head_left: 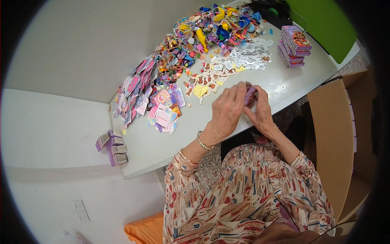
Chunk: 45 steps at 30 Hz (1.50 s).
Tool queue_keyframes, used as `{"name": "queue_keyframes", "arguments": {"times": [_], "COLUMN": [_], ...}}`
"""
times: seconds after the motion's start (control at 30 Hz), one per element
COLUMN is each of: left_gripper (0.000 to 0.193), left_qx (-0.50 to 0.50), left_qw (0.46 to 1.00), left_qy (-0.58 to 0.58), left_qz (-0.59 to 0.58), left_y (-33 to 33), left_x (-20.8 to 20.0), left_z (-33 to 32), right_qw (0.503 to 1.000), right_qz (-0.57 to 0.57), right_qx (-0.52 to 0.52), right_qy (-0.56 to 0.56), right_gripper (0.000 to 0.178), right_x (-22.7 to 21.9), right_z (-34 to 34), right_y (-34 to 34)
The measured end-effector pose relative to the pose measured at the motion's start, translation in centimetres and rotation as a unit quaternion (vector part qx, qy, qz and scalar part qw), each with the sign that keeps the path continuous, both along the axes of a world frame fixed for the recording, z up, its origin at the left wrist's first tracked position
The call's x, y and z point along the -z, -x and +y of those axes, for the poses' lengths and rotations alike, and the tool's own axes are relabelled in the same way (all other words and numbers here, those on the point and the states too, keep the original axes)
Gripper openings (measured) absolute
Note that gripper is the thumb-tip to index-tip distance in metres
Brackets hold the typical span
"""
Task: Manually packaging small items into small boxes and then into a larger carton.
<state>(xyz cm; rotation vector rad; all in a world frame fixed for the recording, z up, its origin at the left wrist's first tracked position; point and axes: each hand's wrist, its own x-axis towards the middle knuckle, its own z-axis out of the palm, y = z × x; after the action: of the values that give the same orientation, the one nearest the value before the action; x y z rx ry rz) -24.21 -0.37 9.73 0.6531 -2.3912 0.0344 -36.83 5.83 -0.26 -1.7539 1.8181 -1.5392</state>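
Note:
Over the table's front edge, my left hand (228, 109) and my right hand (262, 113) are closed around a small purple box (250, 96). The right fingers wrap its far side, and the left fingertips press at its top end. Much of the box is hidden by the fingers. Beyond my hands lie loose brown-and-white printed cut-outs with yellow pieces (200, 90) and a spread of small white slips (243, 55). To the left are pastel cards (163, 118).
A heap of small colourful trinkets (203, 34) runs along the wall, beside a pile of pink cards (136, 89). Purple boxes (294, 42) are stacked at the far right; more purple packs (113, 148) sit at the left end. A cardboard carton (331, 142) stands to the right.

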Motion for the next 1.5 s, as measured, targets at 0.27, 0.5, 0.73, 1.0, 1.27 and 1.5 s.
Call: {"name": "queue_keyframes", "arguments": {"times": [0.27, 0.5, 0.73, 1.0, 1.27, 1.5], "left_gripper": [0.029, 0.018, 0.02, 0.02, 0.012, 0.015], "left_qx": [-0.019, -0.125, -0.256, -0.316, -0.238, -0.23], "left_qw": [0.999, 0.923, 0.959, 0.948, 0.957, 0.954], "left_qy": [-0.012, -0.314, -0.1, -0.009, -0.144, -0.13], "left_qz": [-0.047, 0.181, 0.07, 0.044, 0.083, 0.138], "left_y": [-1.2, -5.7, -10.2, -9.2, -10.4, -5.5], "left_x": [2.0, 4.2, 12.2, 13.9, 12.7, 8.4], "left_z": [-0.7, -11.0, -21.0, -22.3, -22.2, -22.4], "right_qw": [0.998, 0.995, 0.994, 0.994, 0.994, 0.994], "right_qz": [0.039, 0.028, 0.043, 0.045, 0.042, 0.042], "right_qx": [-0.001, 0.018, 0.004, -0.001, -0.001, 0.002], "right_qy": [-0.038, -0.089, -0.096, -0.094, -0.102, -0.105], "right_gripper": [0.076, 0.076, 0.076, 0.076, 0.078, 0.079], "right_x": [0.2, 0.4, -0.2, -0.3, 0.1, 0.2], "right_z": [-0.1, -0.3, -0.6, -0.6, -0.4, -0.3], "right_y": [0.2, 1.5, 0.6, 0.5, 1.0, 1.2]}}
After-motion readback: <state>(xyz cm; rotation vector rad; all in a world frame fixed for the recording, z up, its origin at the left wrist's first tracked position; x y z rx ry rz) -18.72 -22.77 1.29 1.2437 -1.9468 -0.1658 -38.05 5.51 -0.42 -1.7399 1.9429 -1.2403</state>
